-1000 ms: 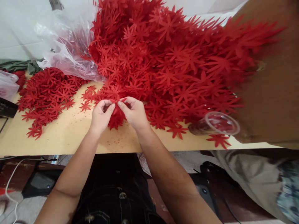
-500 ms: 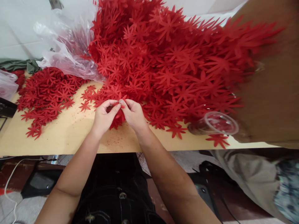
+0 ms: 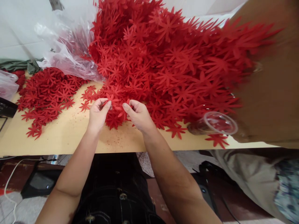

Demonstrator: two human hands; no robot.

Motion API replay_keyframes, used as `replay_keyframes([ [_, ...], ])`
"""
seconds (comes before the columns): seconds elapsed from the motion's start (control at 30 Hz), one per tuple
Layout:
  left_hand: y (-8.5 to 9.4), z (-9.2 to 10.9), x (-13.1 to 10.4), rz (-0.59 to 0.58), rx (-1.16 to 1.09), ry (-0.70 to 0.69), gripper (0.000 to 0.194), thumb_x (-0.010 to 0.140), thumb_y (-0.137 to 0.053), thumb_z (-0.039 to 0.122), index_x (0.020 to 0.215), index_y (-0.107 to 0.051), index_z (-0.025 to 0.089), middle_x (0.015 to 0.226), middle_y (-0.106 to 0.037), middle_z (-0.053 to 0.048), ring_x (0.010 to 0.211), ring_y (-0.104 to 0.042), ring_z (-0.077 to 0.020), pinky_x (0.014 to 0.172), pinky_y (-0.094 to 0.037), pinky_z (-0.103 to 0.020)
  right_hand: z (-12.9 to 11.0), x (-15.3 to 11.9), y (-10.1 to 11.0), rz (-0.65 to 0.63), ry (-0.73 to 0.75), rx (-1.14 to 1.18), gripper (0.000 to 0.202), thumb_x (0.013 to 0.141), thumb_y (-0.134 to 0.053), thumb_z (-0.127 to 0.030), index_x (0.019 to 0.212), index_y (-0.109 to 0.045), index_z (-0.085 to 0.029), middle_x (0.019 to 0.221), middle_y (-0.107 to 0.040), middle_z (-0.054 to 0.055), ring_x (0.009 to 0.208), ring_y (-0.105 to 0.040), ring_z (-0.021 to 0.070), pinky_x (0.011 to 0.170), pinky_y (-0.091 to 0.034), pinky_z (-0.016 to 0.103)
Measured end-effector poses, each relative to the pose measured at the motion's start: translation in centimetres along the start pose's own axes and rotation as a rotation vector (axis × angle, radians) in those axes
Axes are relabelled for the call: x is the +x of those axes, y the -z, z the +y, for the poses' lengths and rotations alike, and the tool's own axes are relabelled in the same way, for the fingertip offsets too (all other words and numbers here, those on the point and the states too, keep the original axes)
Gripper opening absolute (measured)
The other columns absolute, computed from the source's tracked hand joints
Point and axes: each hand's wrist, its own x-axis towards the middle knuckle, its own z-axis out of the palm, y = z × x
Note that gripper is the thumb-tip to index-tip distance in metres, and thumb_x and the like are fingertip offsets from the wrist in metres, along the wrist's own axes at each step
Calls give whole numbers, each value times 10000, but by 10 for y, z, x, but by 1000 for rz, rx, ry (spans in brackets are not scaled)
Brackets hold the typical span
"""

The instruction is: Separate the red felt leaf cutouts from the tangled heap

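Between thumb and fingers, my left hand (image 3: 99, 113) pinches a red flower-shaped piece (image 3: 112, 100) at its left side. A short gap to the right, my right hand (image 3: 137, 113) is closed in a pinch on a red piece (image 3: 121, 111), whose petals show beside the thumb. Both hands are above the near edge of a big heap of red flower-shaped pieces (image 3: 168, 77). A smaller, darker red heap (image 3: 52, 90) lies to the left, with a few loose pieces (image 3: 90, 93) between the two heaps.
A clear plastic cup (image 3: 220, 123) lies on its side at the right, by a brown cardboard box (image 3: 271, 109). Plastic bags (image 3: 67, 59) stand behind the left heap. The front edge of the table (image 3: 77, 146) runs below my hands. A person's trousers (image 3: 249, 174) show lower right.
My hands have moved apart, the left one leftward and the right one rightward. Red petals now show between them, where the fingertips met before.
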Motion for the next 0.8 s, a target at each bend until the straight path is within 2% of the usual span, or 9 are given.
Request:
replay_keyframes([
  [0.13,-4,0,-6,-60,63,-2,101,653,-676,145,668,-577,156,608,-567,59,567,-506,-32,631,-434,-176,-1,1,-1,42,16,30,474,673,-565,-631,568,-447,-184,530,-405,-57,501,-360,51,517,-353,231],
  [0.23,-4,1,-8,-102,102,-1,166,626,-709,203,636,-550,155,601,-556,54,569,-498,-44,606,-422,-188,-3,0,0,-15,24,29,404,668,-612,-577,665,-512,-185,589,-463,-51,530,-408,55,521,-382,223],
  [0.37,-2,-1,-6,-150,122,-55,244,617,-728,277,590,-517,156,571,-529,55,550,-469,-46,571,-398,-186,-6,-2,2,-91,71,-35,382,666,-664,-486,903,-583,-197,746,-561,-21,607,-485,64,554,-430,219],
  [0.47,-1,-2,-6,-193,120,-63,250,618,-727,294,589,-520,157,559,-519,58,536,-458,-43,559,-395,-181,-7,-2,1,-155,72,-29,332,694,-651,-443,897,-600,-185,752,-595,-11,628,-529,72,606,-458,234],
  [0.67,-1,-5,-7,-265,118,-57,135,713,-635,252,659,-553,159,617,-551,44,584,-493,-47,606,-425,-180,-3,-1,-2,-23,69,15,213,704,-654,-353,789,-577,-174,674,-578,-31,592,-522,64,601,-438,227],
  [0.73,2,-6,-7,-245,151,-94,82,749,-593,230,708,-576,161,671,-580,29,638,-526,-55,663,-444,-190,-2,0,-2,30,68,31,190,702,-649,-330,782,-573,-175,661,-555,-39,562,-488,53,571,-417,218],
  [0.8,5,-5,-8,-168,210,-156,65,774,-564,216,789,-595,162,752,-611,6,705,-557,-67,712,-454,-204,1,2,-1,92,73,30,171,703,-637,-320,769,-566,-179,641,-523,-48,543,-452,48,547,-391,216],
])
